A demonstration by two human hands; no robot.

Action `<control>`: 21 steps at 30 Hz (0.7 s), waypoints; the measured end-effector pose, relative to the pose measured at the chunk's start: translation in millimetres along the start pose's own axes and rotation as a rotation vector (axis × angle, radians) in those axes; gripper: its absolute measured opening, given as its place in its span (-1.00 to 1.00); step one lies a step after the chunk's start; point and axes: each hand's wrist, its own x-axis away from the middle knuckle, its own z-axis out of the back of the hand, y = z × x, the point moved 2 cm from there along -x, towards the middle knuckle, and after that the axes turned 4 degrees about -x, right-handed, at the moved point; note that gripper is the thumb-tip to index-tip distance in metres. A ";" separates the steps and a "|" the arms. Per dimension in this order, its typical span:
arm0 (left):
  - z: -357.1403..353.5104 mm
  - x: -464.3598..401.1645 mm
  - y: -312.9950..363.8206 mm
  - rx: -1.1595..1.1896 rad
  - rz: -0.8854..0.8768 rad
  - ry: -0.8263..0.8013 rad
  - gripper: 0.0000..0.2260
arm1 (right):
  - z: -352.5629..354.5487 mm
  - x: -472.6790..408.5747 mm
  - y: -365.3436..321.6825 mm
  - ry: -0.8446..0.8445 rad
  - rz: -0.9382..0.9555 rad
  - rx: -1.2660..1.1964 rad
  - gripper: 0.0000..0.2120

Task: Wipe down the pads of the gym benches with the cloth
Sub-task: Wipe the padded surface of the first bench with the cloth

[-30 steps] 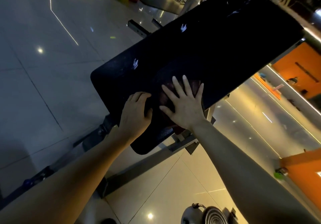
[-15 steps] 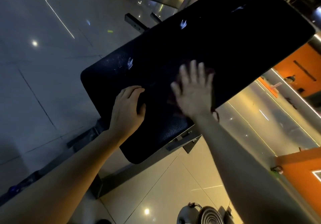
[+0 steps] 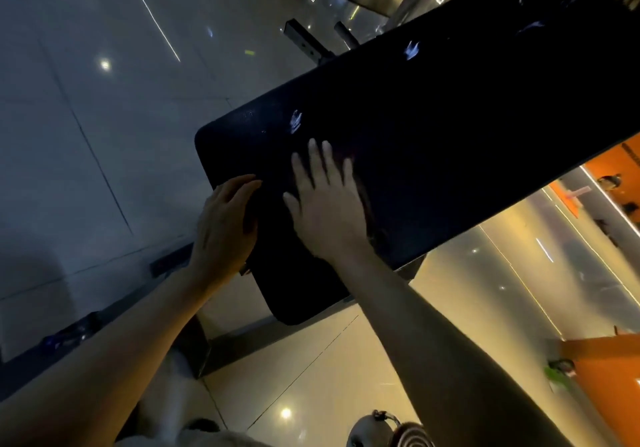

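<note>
Cloth [image 3: 363, 190], dark, probably soft and light, lies flat under the spread right hand [image 3: 325, 204] on the bench pad [image 3: 450, 127]; left hand [image 3: 225, 224] curls over the pad's near edge.

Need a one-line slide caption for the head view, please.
Right hand presses a dark cloth flat on the black bench pad while the left hand grips its edge.
</note>
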 end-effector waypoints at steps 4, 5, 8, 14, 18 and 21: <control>3.0 6.3 -13.8 -0.003 -0.015 -0.007 -0.60 | -15.6 35.4 -35.8 -0.097 0.220 0.017 -0.40; 2.9 7.1 -14.7 0.003 -0.021 -0.010 -0.60 | -14.4 40.0 -24.8 -0.088 0.258 0.045 -0.41; 1.6 11.0 -16.1 0.017 -0.034 -0.020 -0.58 | -2.1 45.7 36.7 0.015 0.047 0.105 -0.44; 4.6 24.8 -21.2 0.013 -0.009 -0.020 -0.60 | -15.1 62.0 5.7 0.080 -0.051 0.023 -0.41; 10.1 26.9 -27.0 0.022 -0.008 -0.009 -0.57 | -30.6 45.4 -43.7 0.007 0.092 0.001 -0.40; 13.2 21.4 -21.0 0.085 0.074 0.032 -0.60 | -29.6 19.3 -69.8 -0.039 0.169 0.044 -0.35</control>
